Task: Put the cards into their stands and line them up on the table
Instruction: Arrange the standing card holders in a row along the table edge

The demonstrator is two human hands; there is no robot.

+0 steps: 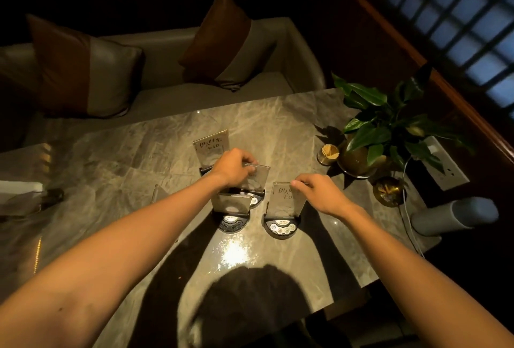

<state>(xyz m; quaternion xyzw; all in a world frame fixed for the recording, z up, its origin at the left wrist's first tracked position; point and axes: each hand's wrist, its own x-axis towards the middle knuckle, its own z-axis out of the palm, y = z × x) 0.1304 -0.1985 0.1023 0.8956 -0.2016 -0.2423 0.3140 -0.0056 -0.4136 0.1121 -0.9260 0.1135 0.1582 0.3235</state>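
Several clear acrylic cards stand in round black button bases on the marble table [116, 153]. The far card [212, 148] bears handwriting and stands upright. My left hand [235, 167] grips the top of a middle card [257, 179] that sits over a base behind the near-left card [232, 204]. The near-left card rests in its base [230, 222]. My right hand [319, 190] pinches the top edge of the right card [286, 197], which stands in its base [281, 227]. Another clear piece [156, 194] lies to the left, partly hidden by my forearm.
A potted plant [389, 128] in a gold pot, a toothpick holder [328, 154] and a brass ashtray [388, 190] crowd the table's right side. A grey cylinder [453, 217] lies at the right edge. A sofa with cushions [222, 41] sits beyond the table.
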